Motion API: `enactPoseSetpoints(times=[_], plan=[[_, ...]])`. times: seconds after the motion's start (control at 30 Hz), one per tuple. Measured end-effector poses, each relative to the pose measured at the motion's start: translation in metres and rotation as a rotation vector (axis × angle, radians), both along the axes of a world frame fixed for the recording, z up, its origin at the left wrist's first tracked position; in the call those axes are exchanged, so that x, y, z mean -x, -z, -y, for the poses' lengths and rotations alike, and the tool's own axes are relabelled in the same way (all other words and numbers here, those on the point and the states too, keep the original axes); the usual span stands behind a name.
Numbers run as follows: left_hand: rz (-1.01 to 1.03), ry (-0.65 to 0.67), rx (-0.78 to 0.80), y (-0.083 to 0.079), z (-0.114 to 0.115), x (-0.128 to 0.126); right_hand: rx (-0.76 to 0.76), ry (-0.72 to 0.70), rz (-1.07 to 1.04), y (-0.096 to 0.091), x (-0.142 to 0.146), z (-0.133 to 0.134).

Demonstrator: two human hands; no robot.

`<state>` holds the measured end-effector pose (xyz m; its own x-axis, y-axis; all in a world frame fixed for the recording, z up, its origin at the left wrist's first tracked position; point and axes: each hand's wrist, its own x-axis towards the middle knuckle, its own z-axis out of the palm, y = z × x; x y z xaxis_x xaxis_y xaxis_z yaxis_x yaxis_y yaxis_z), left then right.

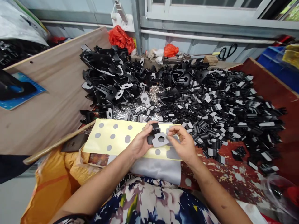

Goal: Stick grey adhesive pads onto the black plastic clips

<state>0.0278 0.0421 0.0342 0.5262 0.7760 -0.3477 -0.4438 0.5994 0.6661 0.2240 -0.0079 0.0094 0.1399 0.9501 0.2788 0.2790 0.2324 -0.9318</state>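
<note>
My left hand (140, 143) is closed around a small black plastic part (155, 127), with its ribbed end pointing up. A grey adhesive pad (156, 142) with an oval hole lies against the front of that part. At the pad's right edge, the fingertips of my right hand (185, 145) are pinched together, seemingly on the pad. Beneath both hands lies a yellow backing sheet (93, 144) with grey round spots and larger grey shapes. A silvery grey sheet (158, 171) sticks out under its near edge.
Black clips with grey pads (217, 109) are heaped on the right. Larger black parts (102, 62) pile up at back left, around small metal pieces (155, 93). A wooden board (63, 87) walls the left, a red-brown board (271, 84) the right. Black-handled scissors (227, 52) lie behind.
</note>
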Motion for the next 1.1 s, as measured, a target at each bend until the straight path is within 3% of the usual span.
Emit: enactPoseSetpoints(times=[0.23, 0.77, 0.9, 1.03, 1.1], plan=[[0.069, -0.001, 0.037, 0.005, 0.007, -0.012, -0.017, 0.051, 0.007, 0.005, 0.01, 0.001], [0.093, -0.004, 0.053, 0.006, 0.011, -0.007, -0.02, 0.041, 0.074, 0.008, 0.015, 0.001], [-0.007, -0.011, -0.067, 0.008, 0.017, -0.011, -0.092, 0.044, 0.234, 0.004, 0.022, 0.007], [-0.289, -0.21, -0.299, 0.016, 0.024, -0.021, -0.248, 0.065, 0.533, 0.007, 0.034, 0.019], [-0.379, -0.25, -0.387, 0.021, 0.026, -0.022, -0.28, 0.133, 0.686, 0.009, 0.035, 0.025]])
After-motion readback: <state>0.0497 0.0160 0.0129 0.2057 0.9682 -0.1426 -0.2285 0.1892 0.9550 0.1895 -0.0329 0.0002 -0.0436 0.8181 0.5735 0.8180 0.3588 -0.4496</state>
